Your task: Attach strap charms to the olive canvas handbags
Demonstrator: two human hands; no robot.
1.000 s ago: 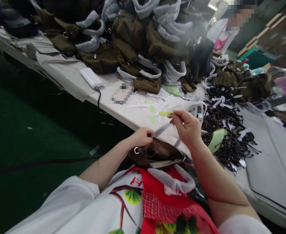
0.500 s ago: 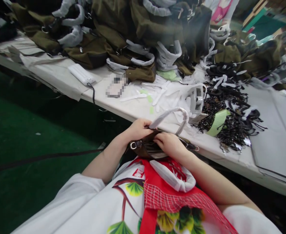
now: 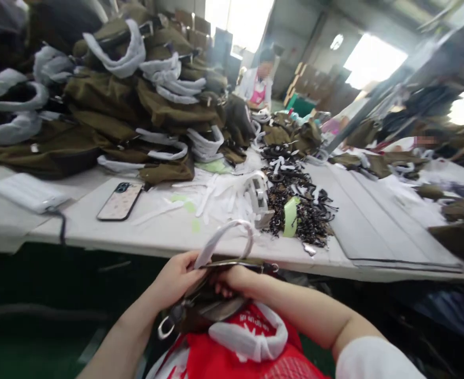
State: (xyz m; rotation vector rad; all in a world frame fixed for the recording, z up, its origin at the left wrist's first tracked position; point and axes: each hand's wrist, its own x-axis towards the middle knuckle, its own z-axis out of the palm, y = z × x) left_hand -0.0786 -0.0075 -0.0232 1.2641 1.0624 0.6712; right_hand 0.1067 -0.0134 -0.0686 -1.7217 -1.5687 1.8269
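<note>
An olive-brown handbag rests against my red apron, below the table's front edge, its mouth open upward. My left hand is closed on the bag's rim, at the foot of a white-wrapped handle that arches up. The fingers of my right hand are curled inside the mouth; what they pinch, if anything, is hidden. A second wrapped handle lies over the apron. One metal ring hangs at the bag's left end. The bag's inside is mostly dark.
On the table are piled olive bags, a phone, a white box with a cord, white strips, a white holder and a heap of dark straps and chains. A co-worker is farther back.
The camera view has tilted up, bringing the room and windows into sight. My left hand keeps its hold on the rim; my right hand sits deeper in the bag's mouth, fingers curled.
</note>
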